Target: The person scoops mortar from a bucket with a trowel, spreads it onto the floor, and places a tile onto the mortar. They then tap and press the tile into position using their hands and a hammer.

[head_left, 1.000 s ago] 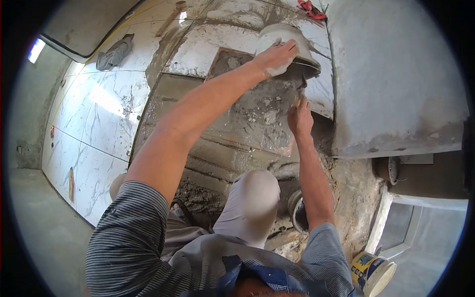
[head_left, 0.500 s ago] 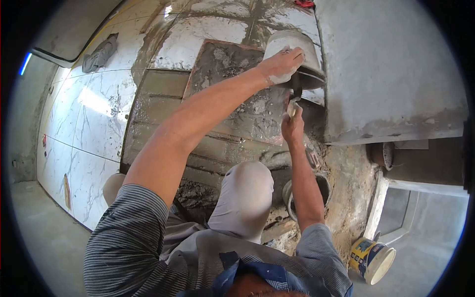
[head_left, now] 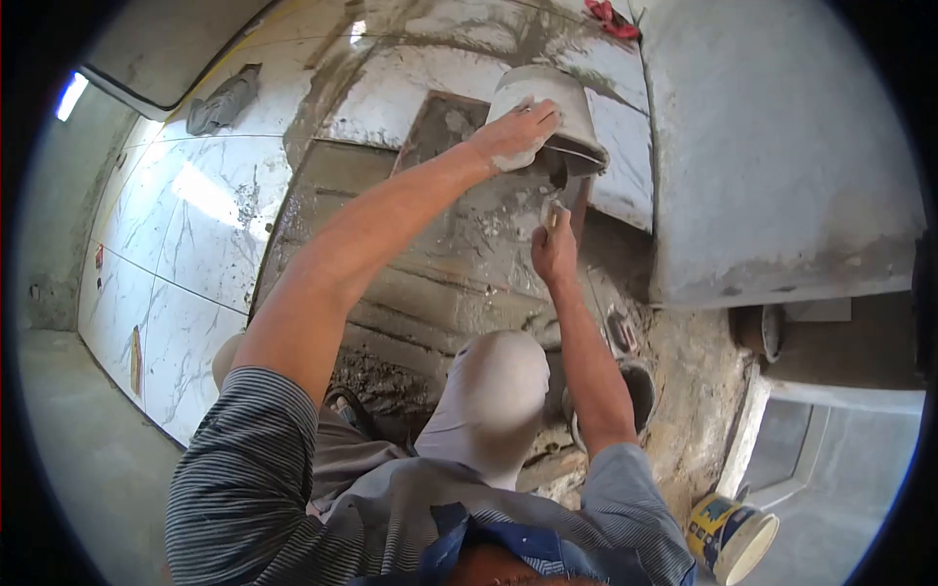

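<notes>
A whitish bucket [head_left: 559,93] is tipped over, its mouth facing down toward me. My left hand [head_left: 518,135] is closed against the bucket's side, holding it in the tilt. Below the mouth, my right hand [head_left: 554,249] grips the handle of a trowel [head_left: 549,207], whose blade reaches up to the bucket's opening and is partly hidden. Grey wet slurry [head_left: 469,220] covers a rectangular slab under the bucket. Ridged mortar [head_left: 401,293] lies around the slab, between it and my knee.
White marbled tiles [head_left: 210,210] cover the floor at left, with a grey cloth [head_left: 223,101] on them. Another bucket [head_left: 640,396] stands beside my right forearm. A yellow-labelled pail [head_left: 733,537] lies tilted at lower right. A grey wall block [head_left: 782,166] bounds the right side.
The bucket and both hands have shifted left over the slab. Wet slurry now covers more of the slab's surface.
</notes>
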`<action>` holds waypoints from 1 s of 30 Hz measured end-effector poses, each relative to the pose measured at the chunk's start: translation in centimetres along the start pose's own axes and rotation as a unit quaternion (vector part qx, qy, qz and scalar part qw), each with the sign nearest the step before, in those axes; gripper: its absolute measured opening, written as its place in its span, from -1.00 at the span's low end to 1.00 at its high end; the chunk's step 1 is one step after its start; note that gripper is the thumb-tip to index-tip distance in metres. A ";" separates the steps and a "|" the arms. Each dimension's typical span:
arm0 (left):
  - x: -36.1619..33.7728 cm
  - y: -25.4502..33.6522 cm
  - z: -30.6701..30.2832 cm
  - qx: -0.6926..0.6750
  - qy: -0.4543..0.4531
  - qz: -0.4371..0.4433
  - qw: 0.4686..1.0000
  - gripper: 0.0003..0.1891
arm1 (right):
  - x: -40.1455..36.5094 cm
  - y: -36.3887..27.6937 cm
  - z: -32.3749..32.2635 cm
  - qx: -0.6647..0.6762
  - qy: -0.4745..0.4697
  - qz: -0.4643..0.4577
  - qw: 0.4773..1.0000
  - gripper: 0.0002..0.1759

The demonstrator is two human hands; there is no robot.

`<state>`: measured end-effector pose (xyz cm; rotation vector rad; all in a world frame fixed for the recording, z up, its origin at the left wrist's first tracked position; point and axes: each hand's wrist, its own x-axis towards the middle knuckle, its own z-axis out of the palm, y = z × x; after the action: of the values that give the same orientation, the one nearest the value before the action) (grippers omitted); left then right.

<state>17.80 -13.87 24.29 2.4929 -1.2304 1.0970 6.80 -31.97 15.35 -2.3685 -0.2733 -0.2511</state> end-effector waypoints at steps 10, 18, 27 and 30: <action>-3.5 -3.4 -4.3 0.172 -0.087 -0.053 0.980 -0.56 | 2.8 -2.3 2.5 -0.100 -0.089 -0.003 0.991 -0.52; -7.5 -3.8 -6.7 0.152 -0.146 -0.106 0.972 -0.57 | 2.6 -3.1 4.5 -0.068 -0.085 -0.087 0.990 -0.54; -10.5 -4.0 -9.6 0.232 -0.209 -0.129 0.941 -0.61 | 1.4 -5.6 5.6 -0.069 -0.175 -0.068 0.980 -0.53; -12.2 -2.2 -9.3 0.203 -0.191 -0.130 0.952 -0.59 | 0.4 -5.3 5.8 -0.115 -0.199 -0.062 0.971 -0.53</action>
<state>9.51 -0.86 23.20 3.1848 -0.7644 0.8998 6.33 -24.17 14.71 -2.6237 -0.6118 0.1475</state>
